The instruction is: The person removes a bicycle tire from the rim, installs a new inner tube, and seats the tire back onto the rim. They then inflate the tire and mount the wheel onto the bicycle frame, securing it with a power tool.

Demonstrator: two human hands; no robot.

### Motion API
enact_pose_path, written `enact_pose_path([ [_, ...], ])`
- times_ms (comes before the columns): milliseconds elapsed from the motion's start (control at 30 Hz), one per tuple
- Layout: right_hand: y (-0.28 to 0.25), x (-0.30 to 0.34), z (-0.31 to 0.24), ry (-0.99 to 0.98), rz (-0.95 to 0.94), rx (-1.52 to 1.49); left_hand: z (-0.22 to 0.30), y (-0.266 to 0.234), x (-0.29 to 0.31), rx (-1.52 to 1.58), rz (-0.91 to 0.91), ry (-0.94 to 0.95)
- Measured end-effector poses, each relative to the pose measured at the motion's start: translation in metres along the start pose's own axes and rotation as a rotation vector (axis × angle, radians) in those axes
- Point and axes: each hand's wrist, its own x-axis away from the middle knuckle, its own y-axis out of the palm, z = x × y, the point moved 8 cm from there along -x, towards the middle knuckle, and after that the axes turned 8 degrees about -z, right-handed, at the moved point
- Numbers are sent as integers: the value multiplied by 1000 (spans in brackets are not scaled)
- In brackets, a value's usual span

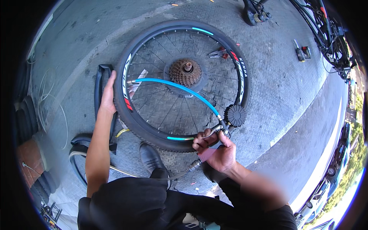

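A bicycle wheel (242, 82) with a black knobby tyre lies in front of me, its rusty sprocket cluster (182, 74) facing up. My left hand (109, 94) grips the wheel's left side, thumb along the tyre and fingertips showing beneath through the spokes. My right hand (219, 153) is closed around a tyre inflator gun (209, 153) at the wheel's lower right, fingers at its lever. A round black gauge (235, 115) sits on the gun. From it a blue hose (180, 87) arcs across the spokes to the rim near my left hand.
A black inner tube (100, 86) lies left of the wheel. Pliers (217, 53) show through the spokes. A screwdriver (299, 53) lies on the floor to the right, near a bicycle (332, 42). An air line (143, 178) runs by my shoe (150, 156). Cars (332, 165) stand outside.
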Motion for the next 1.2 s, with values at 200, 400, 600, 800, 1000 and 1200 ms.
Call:
enact_pose_path([
  [200,-12,-3,-3,14,-59,0,-1,18,-1,212,-189,-114],
  [400,-34,-3,-1,65,61,-28,0,-4,-4,174,89,51],
  [600,-50,4,4,90,104,59,3,-28,-10,-7,236,133],
  [800,-47,8,5,113,182,160,20,-28,0,-87,260,47],
  [1000,-61,20,0,134,253,251,40,26,18,-329,155,84],
  [1200,-73,46,8,320,562,407,42,17,21,-498,99,96],
])
